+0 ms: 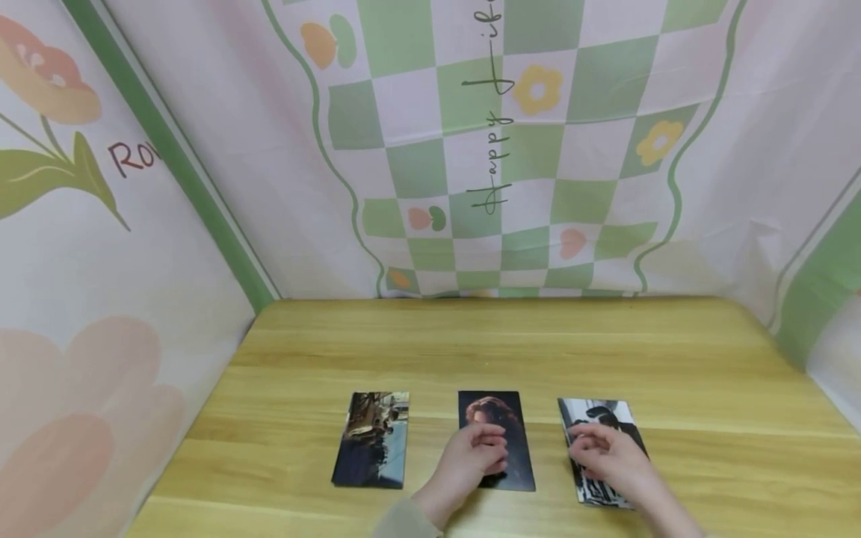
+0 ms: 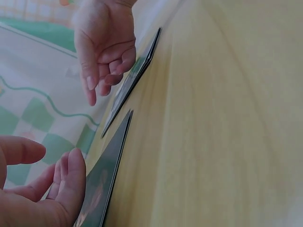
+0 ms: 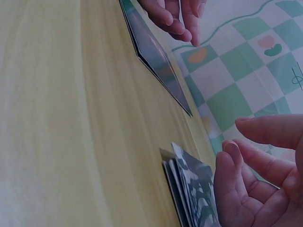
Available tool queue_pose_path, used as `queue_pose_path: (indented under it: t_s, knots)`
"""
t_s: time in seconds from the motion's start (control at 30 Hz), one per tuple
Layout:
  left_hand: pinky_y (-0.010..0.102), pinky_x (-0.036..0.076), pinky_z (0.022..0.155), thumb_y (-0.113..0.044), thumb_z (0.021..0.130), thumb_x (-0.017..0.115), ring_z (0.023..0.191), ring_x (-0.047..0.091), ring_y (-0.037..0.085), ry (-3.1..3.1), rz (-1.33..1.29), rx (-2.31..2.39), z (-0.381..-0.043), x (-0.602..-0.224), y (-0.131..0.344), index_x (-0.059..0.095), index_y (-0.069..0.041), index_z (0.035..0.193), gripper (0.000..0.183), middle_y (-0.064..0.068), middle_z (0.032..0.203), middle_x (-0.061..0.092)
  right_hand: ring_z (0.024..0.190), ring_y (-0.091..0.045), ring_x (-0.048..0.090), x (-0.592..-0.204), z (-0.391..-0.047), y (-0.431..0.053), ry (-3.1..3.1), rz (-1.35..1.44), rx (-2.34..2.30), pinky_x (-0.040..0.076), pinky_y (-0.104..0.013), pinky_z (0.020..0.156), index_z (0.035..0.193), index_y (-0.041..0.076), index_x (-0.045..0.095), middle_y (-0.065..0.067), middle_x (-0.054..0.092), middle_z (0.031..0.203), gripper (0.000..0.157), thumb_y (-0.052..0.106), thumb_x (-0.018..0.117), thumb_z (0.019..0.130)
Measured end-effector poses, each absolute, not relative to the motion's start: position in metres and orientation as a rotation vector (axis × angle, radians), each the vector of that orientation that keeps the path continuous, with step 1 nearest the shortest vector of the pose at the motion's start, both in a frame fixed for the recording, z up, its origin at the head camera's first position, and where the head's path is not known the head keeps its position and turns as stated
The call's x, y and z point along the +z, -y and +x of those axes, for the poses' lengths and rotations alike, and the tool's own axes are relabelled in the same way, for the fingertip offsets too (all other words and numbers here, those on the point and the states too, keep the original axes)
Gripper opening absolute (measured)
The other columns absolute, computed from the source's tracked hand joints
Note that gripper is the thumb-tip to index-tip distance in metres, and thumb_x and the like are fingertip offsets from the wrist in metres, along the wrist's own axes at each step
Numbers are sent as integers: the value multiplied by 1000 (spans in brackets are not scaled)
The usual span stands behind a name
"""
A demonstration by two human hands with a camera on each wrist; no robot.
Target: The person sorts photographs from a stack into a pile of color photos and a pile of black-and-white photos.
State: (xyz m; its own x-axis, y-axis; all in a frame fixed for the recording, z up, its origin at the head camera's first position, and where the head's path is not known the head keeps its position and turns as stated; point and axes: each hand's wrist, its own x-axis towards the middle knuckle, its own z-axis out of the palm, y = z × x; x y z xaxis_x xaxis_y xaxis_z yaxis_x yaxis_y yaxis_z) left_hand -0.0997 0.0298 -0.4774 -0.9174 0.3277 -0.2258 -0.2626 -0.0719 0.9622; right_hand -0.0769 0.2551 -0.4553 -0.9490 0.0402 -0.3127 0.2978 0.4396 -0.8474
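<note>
Three small piles of picture cards lie in a row on a wooden table. Above the middle dark card (image 1: 514,452), which has a red-haired figure, hovers my left hand (image 1: 473,457), fingers loosely bent and holding nothing. My right hand (image 1: 608,454) is over the right-hand black-and-white card (image 1: 615,412); its thumb stands apart from the fingers, with nothing between them. That pile of cards (image 3: 187,194) looks slightly fanned in the right wrist view. At the left lies a card with a coloured scene (image 1: 372,441), touched by neither hand.
The wooden table (image 1: 471,344) reaches back to a hanging cloth (image 1: 417,164) with green checks and flowers. Another printed cloth (image 1: 101,299) hangs along the left side, and more cloth (image 1: 824,299) is at the right.
</note>
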Motion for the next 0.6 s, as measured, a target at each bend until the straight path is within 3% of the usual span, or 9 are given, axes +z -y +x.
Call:
queue_pose_path:
  t_s: [0.6]
  knots:
    - [31, 58, 81, 4, 88, 54, 83, 60, 15, -1901, -17, 2038, -111, -477, 19, 52, 12, 120, 33, 18, 104, 60, 79, -16, 62, -462, -80, -228, -2409, 133, -1603, 58, -27, 65, 120, -13, 53, -10, 63, 93, 42, 5, 64, 84]
